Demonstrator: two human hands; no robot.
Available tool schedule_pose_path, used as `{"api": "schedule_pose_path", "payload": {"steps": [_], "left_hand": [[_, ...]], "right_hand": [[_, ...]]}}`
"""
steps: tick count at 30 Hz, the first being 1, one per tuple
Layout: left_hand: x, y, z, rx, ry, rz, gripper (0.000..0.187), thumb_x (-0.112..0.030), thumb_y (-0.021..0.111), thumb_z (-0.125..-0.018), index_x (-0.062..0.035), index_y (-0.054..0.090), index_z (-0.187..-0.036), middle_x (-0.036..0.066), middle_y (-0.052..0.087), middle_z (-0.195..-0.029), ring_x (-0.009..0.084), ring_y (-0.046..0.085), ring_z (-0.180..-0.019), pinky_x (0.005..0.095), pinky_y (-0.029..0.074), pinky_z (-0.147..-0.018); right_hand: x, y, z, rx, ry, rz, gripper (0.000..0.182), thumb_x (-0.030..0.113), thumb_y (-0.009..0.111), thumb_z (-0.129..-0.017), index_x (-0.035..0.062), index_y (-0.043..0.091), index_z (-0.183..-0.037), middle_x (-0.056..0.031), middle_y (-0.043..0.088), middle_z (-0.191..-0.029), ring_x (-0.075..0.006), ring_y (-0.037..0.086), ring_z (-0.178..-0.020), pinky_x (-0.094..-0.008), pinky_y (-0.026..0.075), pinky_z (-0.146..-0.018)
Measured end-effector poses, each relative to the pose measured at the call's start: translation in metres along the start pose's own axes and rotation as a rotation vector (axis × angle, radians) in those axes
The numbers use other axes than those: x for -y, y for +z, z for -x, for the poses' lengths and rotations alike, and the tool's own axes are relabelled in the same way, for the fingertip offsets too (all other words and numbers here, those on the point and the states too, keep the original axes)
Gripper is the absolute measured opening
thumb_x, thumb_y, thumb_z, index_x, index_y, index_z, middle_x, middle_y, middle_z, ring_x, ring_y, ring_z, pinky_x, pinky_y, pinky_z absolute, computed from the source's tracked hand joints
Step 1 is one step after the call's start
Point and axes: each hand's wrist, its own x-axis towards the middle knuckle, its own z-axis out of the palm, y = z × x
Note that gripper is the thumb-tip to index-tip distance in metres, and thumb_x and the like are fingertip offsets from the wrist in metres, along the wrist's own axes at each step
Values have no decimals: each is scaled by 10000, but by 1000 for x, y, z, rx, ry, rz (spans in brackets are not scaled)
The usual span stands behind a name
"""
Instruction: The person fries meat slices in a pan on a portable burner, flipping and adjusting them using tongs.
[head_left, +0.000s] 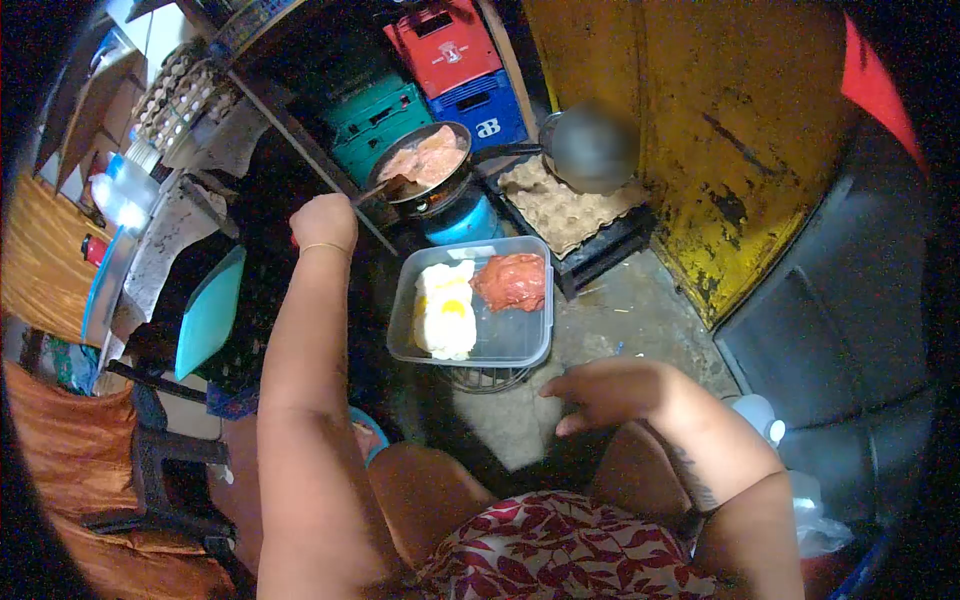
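Note:
My left hand (325,224) is closed on the handle of a spatula (388,189) with a brownish blade. The blade rests at the near left edge of a round frying pan (425,204), where pale pink slices of meat (428,157) lie. My right hand (606,390) hangs over my lap with its fingers loosely apart, holding nothing. Between the hands stands a clear plastic container (512,345), with fried eggs (446,312) on its left side and a reddish pile of meat (510,281) at its right.
The pan sits on a stove above a blue canister (465,220). To its right, a cardboard egg tray (560,205) covers a second burner, with a blurred round pot (590,150) behind. Crates (455,45) stand at the back. A teal lid (211,312) leans at left.

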Motion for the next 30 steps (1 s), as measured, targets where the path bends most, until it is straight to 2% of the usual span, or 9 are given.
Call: {"api": "schedule_pose_path", "payload": {"steps": [9,13,18,20,22,25,27,28,30], "left_hand": [[20,-40,-6,-35,27,21,272,-70,510,-854,-19,742,-986,221,701,-1050,386,693,-960,492,558,-806],[27,-57,-11,-31,13,58,243,-102,571,-831,-52,751,-987,213,696,-1058,389,684,-962,472,555,-822],[47,-47,-41,120,110,96,207,-133,616,-812,-38,756,-930,206,715,-980,354,704,-902,439,555,-786],[60,-2,-82,419,30,114,198,-145,623,-813,-29,756,-903,196,723,-904,318,716,-829,405,555,-756],[55,-9,-69,419,13,96,201,-150,618,-817,-21,754,-890,191,721,-871,308,714,-797,401,553,-744],[46,-18,-54,492,-96,111,227,-183,630,-820,-41,758,-941,181,725,-941,308,713,-846,403,552,-778],[42,-13,-53,507,-97,31,255,-190,638,-821,-87,755,-1023,166,711,-1073,303,698,-978,402,539,-862],[39,-16,-51,533,-149,49,297,-198,655,-823,-132,739,-1100,146,675,-1197,320,654,-1105,399,512,-939],[37,-11,-44,461,-136,64,300,-191,656,-824,-126,735,-1106,151,669,-1207,331,646,-1118,407,510,-945]], "right_hand": [[-1,3,-1,-42,-21,-60,707,506,637,-892,-19,502,-1348,-269,607,-1218,-394,585,-1156,-430,465,-985],[-3,2,-2,-13,-16,-21,695,491,639,-894,-19,502,-1345,-276,611,-1207,-393,595,-1143,-434,473,-972],[4,-6,2,0,-13,-5,702,511,631,-892,-11,505,-1345,-278,613,-1201,-402,595,-1134,-440,475,-959],[-5,2,5,-66,-54,-6,714,531,626,-889,-4,506,-1347,-275,619,-1185,-406,598,-1120,-448,477,-943],[-1,-3,5,-54,-49,-23,719,535,627,-886,-4,506,-1347,-273,623,-1174,-408,600,-1114,-450,478,-937],[1,-5,4,-33,-43,-32,727,543,627,-884,-3,505,-1348,-270,627,-1157,-410,602,-1101,-453,479,-926],[0,-4,5,-27,-42,-22,730,546,626,-883,-3,504,-1349,-269,629,-1151,-410,604,-1096,-454,480,-920],[0,-3,6,-36,-42,-75,732,547,625,-883,0,501,-1353,-269,630,-1147,-410,607,-1089,-455,480,-917],[-4,1,7,-46,-41,-127,734,549,624,-882,3,499,-1357,-268,632,-1143,-410,610,-1082,-456,481,-914]]}}
